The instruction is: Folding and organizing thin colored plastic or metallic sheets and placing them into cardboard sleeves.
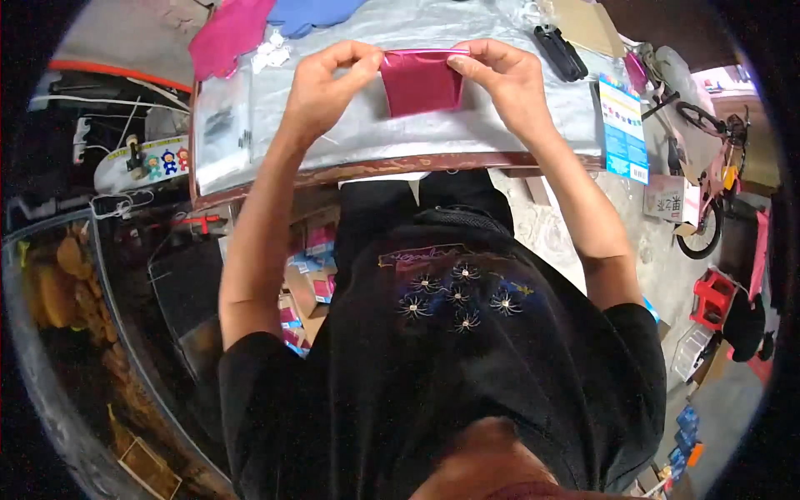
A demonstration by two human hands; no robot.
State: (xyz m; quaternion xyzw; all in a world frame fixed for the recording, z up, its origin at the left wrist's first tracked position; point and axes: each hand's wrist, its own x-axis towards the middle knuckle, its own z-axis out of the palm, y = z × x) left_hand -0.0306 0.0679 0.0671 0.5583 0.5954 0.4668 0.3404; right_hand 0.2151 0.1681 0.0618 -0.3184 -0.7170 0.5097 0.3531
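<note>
Over the grey-covered table, a small shiny magenta pouch (423,83) hangs between my hands with its top edge stretched level. My left hand (333,83) pinches its upper left corner between thumb and fingers. At the upper right corner, my right hand (504,79) pinches it the same way. The pouch looks flat; whether anything is inside I cannot tell. To the left of it lie a pile of magenta pieces (227,37), a blue pile (312,15) and a small white item (271,52).
A black tool-like object (560,53) lies right of my hands, near brown cardboard (590,25). Clear plastic bags (221,133) rest on the table's left end. A blue-and-white printed card (623,129) overhangs the right edge. A bicycle (712,175) and red stool (712,298) stand at right.
</note>
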